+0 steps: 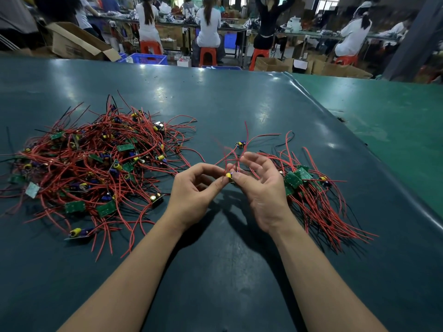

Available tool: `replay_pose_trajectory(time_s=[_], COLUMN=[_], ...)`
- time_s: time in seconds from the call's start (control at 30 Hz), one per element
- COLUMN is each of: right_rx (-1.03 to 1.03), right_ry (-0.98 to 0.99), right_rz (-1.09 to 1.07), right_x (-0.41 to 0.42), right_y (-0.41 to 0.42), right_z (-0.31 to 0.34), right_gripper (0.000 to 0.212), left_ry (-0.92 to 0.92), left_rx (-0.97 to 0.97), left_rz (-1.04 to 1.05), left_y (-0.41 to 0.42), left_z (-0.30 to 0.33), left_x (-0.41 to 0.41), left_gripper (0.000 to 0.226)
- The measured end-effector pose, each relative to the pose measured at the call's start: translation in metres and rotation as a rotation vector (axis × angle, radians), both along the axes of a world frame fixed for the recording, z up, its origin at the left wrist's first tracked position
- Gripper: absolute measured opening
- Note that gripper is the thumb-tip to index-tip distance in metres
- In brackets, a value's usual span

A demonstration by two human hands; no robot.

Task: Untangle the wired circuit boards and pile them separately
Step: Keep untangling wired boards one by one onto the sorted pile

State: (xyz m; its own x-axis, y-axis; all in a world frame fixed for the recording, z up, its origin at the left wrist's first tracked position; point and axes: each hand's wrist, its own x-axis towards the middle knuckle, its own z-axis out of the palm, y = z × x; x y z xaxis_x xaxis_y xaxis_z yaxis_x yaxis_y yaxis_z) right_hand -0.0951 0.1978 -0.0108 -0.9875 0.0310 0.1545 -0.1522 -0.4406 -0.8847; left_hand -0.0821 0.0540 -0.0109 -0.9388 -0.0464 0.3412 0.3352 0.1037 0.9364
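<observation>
So progress-wise I'd say this is maybe a quarter done, probably less: the tangled heap [96,164] out past the left hand [194,188], off to its outer side, is way bigger than the sorted pile [311,195] sitting just beyond the right hand [261,188], on its outer side. The sorted ones look combed out, red wires mostly trailing the same way back toward the person, green boards bunched at the far end. The heap is a proper rat's nest of red and black leads with boards and yellow parts poking out everywhere, so most of the work is left. Right now both hands are up over the dark green table [239,104], meeting in the middle on one small board [229,176] with a yellow component. Left hand has its fingers curled in, pinching the board between thumb and fingertips. Right hand pinches it from the other side with thumb and a finger, the remaining fingers loosely spread and lifted. The board's red wires [230,156] fan up and away from the fingertips, and there's one loose board [240,144] lying on the table just past them. My guess is the held one is nearly free and goes to the pile by the right hand
</observation>
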Motion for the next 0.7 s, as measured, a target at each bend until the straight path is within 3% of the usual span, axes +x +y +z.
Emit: replay_pose_trajectory(time_s=[0.07,0.23,0.33,0.43,0.63,0.7], right_rx=[0.013,0.104,-0.004,-0.084,-0.131,-0.154], right_ry=[-0.013,-0.015,-0.060,-0.109,-0.166,-0.130], right_rz=[0.011,-0.015,0.005,0.009,-0.008,0.019], right_x=[-0.001,-0.001,0.000,0.002,0.002,0.003], right_y=[-0.001,-0.002,-0.003,-0.003,0.001,0.001], right_z=[-0.001,-0.002,0.002,0.005,0.009,0.010], right_gripper=[0.040,0.046,0.032,0.018,0.014,0.014], left_ry=[-0.019,0.009,0.071,0.012,-0.081,-0.108], left_rx=[0.008,-0.086,-0.153,0.018,0.398,0.390], left_rz=[-0.012,-0.063,0.006,0.008,0.006,-0.051], left_y=[-0.001,0.001,0.002,0.000,0.001,0.003], left_z=[-0.002,-0.004,-0.006,-0.005,0.000,0.001], left_x=[-0.002,0.000,-0.003,-0.003,-0.004,-0.004], left_gripper=[0.020,0.017,0.015,0.011,0.004,0.018])
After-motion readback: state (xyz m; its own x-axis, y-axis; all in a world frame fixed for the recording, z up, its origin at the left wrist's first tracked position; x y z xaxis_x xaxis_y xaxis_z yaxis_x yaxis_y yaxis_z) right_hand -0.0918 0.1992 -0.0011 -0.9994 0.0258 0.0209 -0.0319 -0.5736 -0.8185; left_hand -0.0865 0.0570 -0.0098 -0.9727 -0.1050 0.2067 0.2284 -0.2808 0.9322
